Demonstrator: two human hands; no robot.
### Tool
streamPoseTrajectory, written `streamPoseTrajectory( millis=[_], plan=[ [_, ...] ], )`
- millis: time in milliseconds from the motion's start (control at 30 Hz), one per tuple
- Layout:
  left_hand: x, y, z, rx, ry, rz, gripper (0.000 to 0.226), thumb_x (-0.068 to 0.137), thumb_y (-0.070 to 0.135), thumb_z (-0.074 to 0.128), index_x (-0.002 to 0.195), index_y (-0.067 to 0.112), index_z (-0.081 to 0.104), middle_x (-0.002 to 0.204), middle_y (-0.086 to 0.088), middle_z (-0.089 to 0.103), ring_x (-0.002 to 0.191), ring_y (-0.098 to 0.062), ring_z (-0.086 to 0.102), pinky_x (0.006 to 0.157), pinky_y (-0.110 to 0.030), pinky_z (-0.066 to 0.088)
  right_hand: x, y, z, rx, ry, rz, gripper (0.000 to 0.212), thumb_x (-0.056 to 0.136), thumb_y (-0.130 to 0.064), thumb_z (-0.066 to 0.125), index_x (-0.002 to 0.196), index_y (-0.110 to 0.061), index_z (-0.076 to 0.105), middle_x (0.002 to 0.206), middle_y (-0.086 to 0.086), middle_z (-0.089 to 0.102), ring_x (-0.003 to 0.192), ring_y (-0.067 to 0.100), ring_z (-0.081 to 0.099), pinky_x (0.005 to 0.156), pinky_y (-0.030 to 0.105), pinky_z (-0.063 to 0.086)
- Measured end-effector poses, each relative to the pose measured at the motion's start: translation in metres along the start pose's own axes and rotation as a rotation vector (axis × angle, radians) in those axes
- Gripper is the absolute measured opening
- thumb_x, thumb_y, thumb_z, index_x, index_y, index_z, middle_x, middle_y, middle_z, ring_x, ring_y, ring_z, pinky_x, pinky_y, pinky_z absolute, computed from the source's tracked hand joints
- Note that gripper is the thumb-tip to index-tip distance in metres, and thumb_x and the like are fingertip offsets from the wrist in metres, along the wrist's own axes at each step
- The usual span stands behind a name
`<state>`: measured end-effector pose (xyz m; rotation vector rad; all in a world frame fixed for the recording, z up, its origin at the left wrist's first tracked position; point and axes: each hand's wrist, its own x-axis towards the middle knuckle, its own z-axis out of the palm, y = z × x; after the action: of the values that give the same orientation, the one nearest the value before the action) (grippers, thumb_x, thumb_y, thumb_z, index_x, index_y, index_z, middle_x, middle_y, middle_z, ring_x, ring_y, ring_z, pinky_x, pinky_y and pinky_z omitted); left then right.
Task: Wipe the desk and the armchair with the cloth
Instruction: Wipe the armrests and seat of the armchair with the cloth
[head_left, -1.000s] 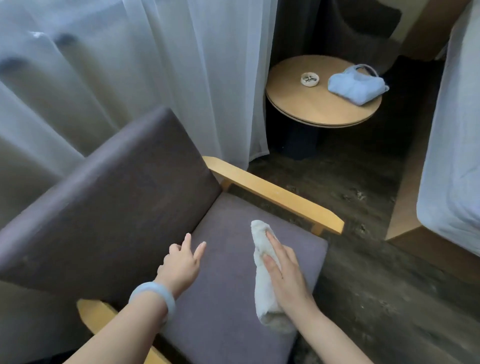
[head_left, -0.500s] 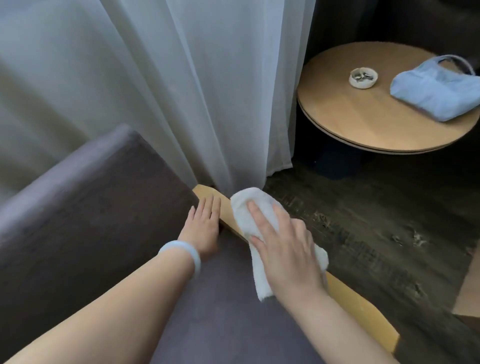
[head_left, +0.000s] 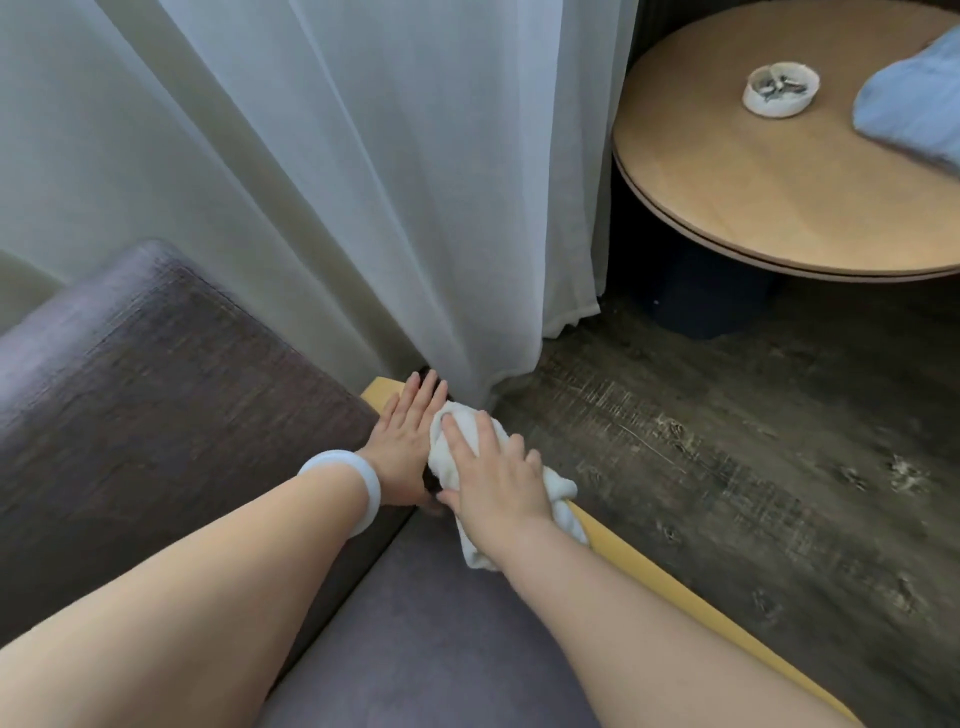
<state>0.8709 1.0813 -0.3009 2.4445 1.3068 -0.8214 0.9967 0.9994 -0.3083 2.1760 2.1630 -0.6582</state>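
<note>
- At the far end of the armchair's wooden armrest (head_left: 675, 587), close under the hem of the curtain (head_left: 389, 182), the white cloth (head_left: 441, 418) lay bunched on the rail; most of it was beneath the palm, with a rolled fold showing on the floor side and a tail hanging toward the seat cushion (head_left: 441, 623)
- The right hand (head_left: 493, 478) pressed down on the cloth, its fingers (head_left: 457, 436) spread and nearly straight rather than curled round it; they pointed toward the curtain, and the cloth reached only slightly beyond the tips
- The left hand (head_left: 408, 436) lay flat and grasped nothing, fingers straight and together, between the backrest (head_left: 156, 389) and the cloth; its edge appeared to touch the cloth, though the overlap of the two hands made this hard to confirm
- The armrest's long axis ran from the fingertips back toward the wearer, down and to the right in the view, so almost all of its bare length lay behind the right wrist; the coming stroke was therefore judged a pull along that axis, led by the right hand, which alone bore on the cloth
- The round table (head_left: 779, 208) stood well apart from both hands
</note>
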Motion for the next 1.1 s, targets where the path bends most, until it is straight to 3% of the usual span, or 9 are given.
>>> streamPoseTrajectory(
  millis=[167,300,433,533,633,767,933,1000,1100],
  plan=[
    [-0.001,-0.006,-0.002,-0.103,-0.016,0.05,0.15,0.051,0.091,0.055,0.145,0.015,-0.033,0.15,-0.001,-0.043,0.135,-0.022,-0.043,0.116,-0.042,-0.019,-0.052,0.045,0.003,-0.04,0.069,-0.026,0.088,0.082,-0.06,0.057,0.148,-0.042,0.001,0.152,-0.002,0.023,0.093,0.028,0.047,0.081,0.041,0.041],
    [0.001,-0.003,0.0,-0.158,0.018,0.037,0.15,0.036,0.106,0.02,0.147,0.018,-0.03,0.153,-0.002,-0.038,0.136,-0.019,-0.041,0.115,-0.041,-0.019,-0.094,0.068,0.011,-0.125,0.17,0.086,0.094,0.071,-0.064,0.066,0.148,-0.041,0.018,0.142,0.0,0.046,0.076,0.026,0.051,0.068,0.04,0.045],
    [0.006,-0.002,0.007,-0.215,0.053,-0.012,0.105,0.08,0.084,0.024,0.148,0.02,-0.025,0.155,-0.001,-0.034,0.138,-0.017,-0.038,0.116,-0.04,-0.018,-0.058,0.039,0.012,-0.112,0.137,0.091,0.089,0.082,-0.067,0.05,0.15,-0.037,0.0,0.141,0.004,0.037,0.09,0.028,0.048,0.078,0.042,0.041],
    [0.008,-0.002,0.009,-0.198,0.078,-0.029,0.078,0.097,0.06,0.019,0.149,0.019,-0.022,0.157,-0.001,-0.031,0.139,-0.016,-0.035,0.116,-0.038,-0.019,-0.032,0.021,0.01,-0.078,0.121,0.09,0.087,0.086,-0.063,0.047,0.149,-0.035,-0.005,0.138,0.004,0.035,0.094,0.028,0.046,0.081,0.043,0.039],
    [0.008,0.001,0.006,-0.208,0.068,-0.044,0.078,0.097,0.059,0.02,0.15,0.019,-0.021,0.157,-0.001,-0.031,0.141,-0.017,-0.033,0.117,-0.038,-0.018,-0.051,0.032,0.007,-0.123,0.126,0.078,0.087,0.085,-0.06,0.053,0.15,-0.037,0.001,0.142,0.003,0.035,0.088,0.028,0.047,0.078,0.042,0.041],
    [0.005,0.005,0.001,-0.221,0.043,-0.07,0.081,0.096,0.061,0.024,0.151,0.02,-0.02,0.157,-0.001,-0.031,0.142,-0.018,-0.032,0.117,-0.039,-0.017,-0.132,0.089,0.014,-0.139,0.241,0.125,0.097,0.062,-0.054,0.079,0.146,-0.035,0.033,0.132,0.003,0.054,0.064,0.029,0.046,0.058,0.042,0.043],
    [0.004,0.008,0.001,-0.216,0.044,-0.101,0.082,0.095,0.063,0.023,0.152,0.02,-0.018,0.158,-0.001,-0.029,0.143,-0.018,-0.031,0.118,-0.039,-0.016,-0.15,0.095,0.02,-0.167,0.279,0.2,0.095,0.057,-0.05,0.085,0.141,-0.03,0.044,0.118,0.009,0.062,0.063,0.03,0.047,0.057,0.042,0.042],
    [0.005,0.008,0.002,-0.214,0.047,-0.104,0.081,0.095,0.063,0.023,0.152,0.02,-0.016,0.159,-0.001,-0.027,0.143,-0.018,-0.03,0.118,-0.039,-0.015,-0.123,0.069,0.011,-0.169,0.23,0.253,0.09,0.064,-0.055,0.079,0.142,-0.032,0.041,0.118,0.006,0.06,0.07,0.03,0.05,0.063,0.042,0.043],
    [0.006,0.012,0.004,-0.194,0.082,-0.129,0.08,0.096,0.062,0.023,0.153,0.019,-0.014,0.16,-0.003,-0.024,0.145,-0.019,-0.026,0.119,-0.04,-0.012,-0.083,0.038,0.008,-0.136,0.153,0.217,0.084,0.085,-0.058,0.054,0.15,-0.035,0.007,0.133,0.006,0.043,0.091,0.028,0.047,0.08,0.043,0.039]
  ],
)
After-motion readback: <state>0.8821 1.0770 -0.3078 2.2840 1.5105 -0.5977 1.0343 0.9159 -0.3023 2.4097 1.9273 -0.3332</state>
